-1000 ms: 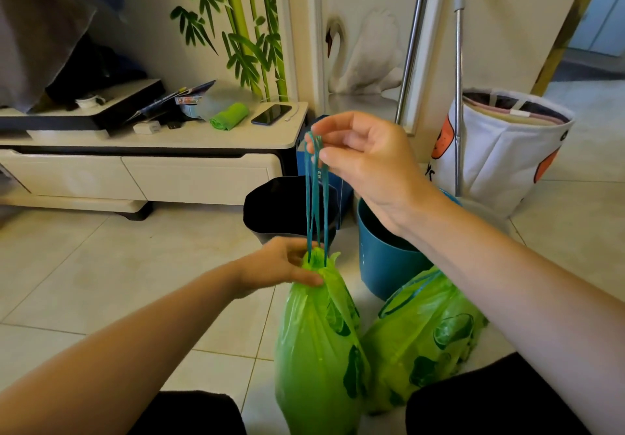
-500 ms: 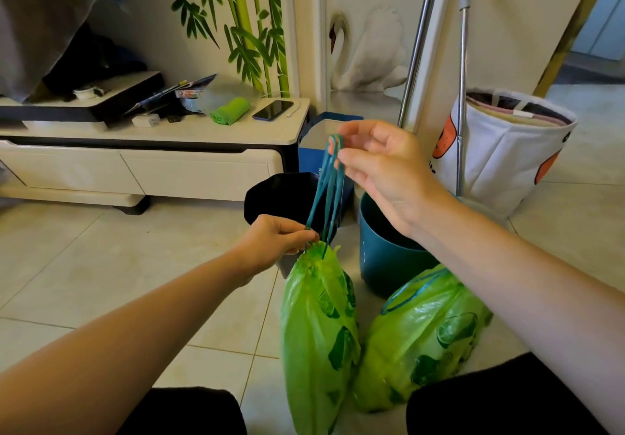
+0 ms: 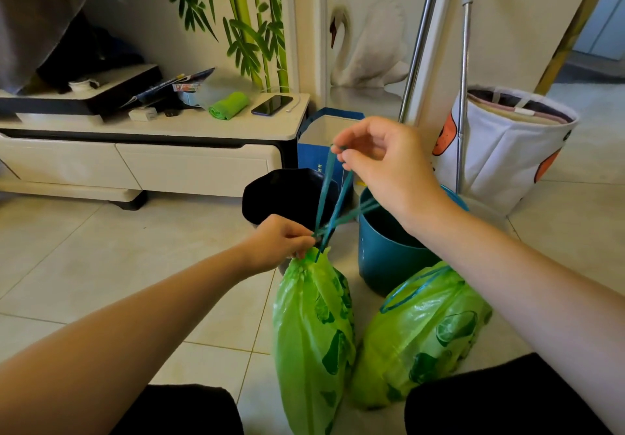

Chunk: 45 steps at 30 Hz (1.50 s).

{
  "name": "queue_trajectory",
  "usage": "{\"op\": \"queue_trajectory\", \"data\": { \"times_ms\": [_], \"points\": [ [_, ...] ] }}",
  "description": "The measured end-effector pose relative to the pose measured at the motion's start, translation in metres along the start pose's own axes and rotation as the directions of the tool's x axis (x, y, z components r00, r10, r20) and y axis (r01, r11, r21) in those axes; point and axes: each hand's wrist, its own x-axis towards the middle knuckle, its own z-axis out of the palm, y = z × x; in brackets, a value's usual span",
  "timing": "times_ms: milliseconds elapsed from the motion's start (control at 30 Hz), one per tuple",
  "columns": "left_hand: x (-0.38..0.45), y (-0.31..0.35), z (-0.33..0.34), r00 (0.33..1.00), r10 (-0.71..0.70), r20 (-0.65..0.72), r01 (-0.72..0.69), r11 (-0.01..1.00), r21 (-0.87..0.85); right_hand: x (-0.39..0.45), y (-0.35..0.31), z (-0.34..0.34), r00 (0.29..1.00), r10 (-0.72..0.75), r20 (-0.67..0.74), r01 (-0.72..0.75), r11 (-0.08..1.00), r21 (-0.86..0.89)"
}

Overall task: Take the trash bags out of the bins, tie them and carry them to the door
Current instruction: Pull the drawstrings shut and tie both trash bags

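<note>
Left hand (image 3: pixel 282 242) pinched the green bag (image 3: pixel 313 333) neck; right hand (image 3: pixel 382 160) pinched the drawstrings (image 3: pixel 333 198); bag bottom cut off below

One trash bag (image 3: pixel 313 330) stands on the floor (image 3: pixel 84 265), and a second bag (image 3: pixel 419 333) lies just to its right, touching it. Behind them stand two bins: one bin (image 3: pixel 287 194) on the left, another bin (image 3: pixel 389 255) on the right. Behind the bins is a box (image 3: pixel 324 137), beside a low cabinet (image 3: pixel 135 164). On the cabinet lie a phone (image 3: pixel 271 104) and a rolled cloth (image 3: pixel 229 105). A basket (image 3: pixel 500 150) stands at the far right.
</note>
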Motion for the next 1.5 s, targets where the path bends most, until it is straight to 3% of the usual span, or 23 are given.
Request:
{"op": "queue_trajectory", "data": {
  "times_ms": [200,400,500,700,767,833,900,967,1067,1200,1267,1400,1433,1500],
  "points": [
    [-0.003,0.011,0.014,0.977,0.074,0.202,-0.111,0.977,0.182,0.002,0.003,-0.002,1.0,-0.025,-0.012,0.024,0.999,-0.042],
    [-0.008,0.017,0.018,0.983,0.091,0.161,-0.132,0.953,0.272,0.007,0.01,-0.002,1.0,-0.02,-0.01,0.02,1.0,-0.021],
    [-0.006,0.013,0.018,0.989,0.072,0.131,-0.1,0.97,0.221,0.009,0.014,-0.003,1.0,0.005,-0.014,-0.005,1.0,-0.019],
    [-0.009,0.011,0.013,0.995,0.01,0.096,-0.014,0.999,0.041,0.016,0.053,-0.01,0.937,0.348,-0.026,-0.344,0.911,-0.225],
    [-0.009,0.01,0.01,0.997,0.006,0.081,-0.004,1.0,-0.029,0.01,0.062,-0.01,0.911,0.411,0.034,-0.372,0.855,-0.362],
    [-0.009,0.009,0.009,0.997,0.018,0.081,-0.013,0.998,-0.062,-0.001,0.065,-0.004,0.886,0.409,0.22,-0.279,0.847,-0.452],
    [-0.009,0.009,0.008,0.997,0.023,0.078,-0.018,0.998,-0.06,-0.013,0.063,0.005,0.807,0.402,0.432,-0.158,0.853,-0.497],
    [-0.008,0.009,0.007,0.998,0.011,0.066,-0.006,0.997,-0.075,-0.021,0.063,0.014,0.726,0.419,0.546,-0.059,0.828,-0.557],
    [-0.006,0.008,0.004,0.998,-0.051,0.03,0.054,0.992,-0.115,-0.02,0.066,0.016,0.73,0.395,0.558,0.03,0.797,-0.603],
    [-0.004,0.003,-0.003,0.992,-0.123,0.007,0.122,0.972,-0.2,-0.014,0.062,0.009,0.747,0.409,0.525,0.005,0.785,-0.619],
    [-0.003,0.002,-0.004,0.99,-0.138,0.012,0.137,0.963,-0.233,-0.014,0.06,0.007,0.699,0.466,0.543,-0.059,0.794,-0.605],
    [-0.002,-0.001,-0.006,0.989,-0.148,0.011,0.146,0.954,-0.262,-0.016,0.06,0.003,0.534,0.548,0.644,-0.251,0.83,-0.499],
    [-0.002,-0.003,-0.009,0.989,-0.149,0.017,0.149,0.958,-0.246,-0.017,0.061,0.001,0.529,0.554,0.643,-0.281,0.829,-0.483],
    [-0.003,-0.007,-0.015,0.988,-0.148,0.047,0.154,0.965,-0.212,-0.017,0.067,0.001,0.589,0.549,0.593,-0.311,0.832,-0.46]
  ]
}}
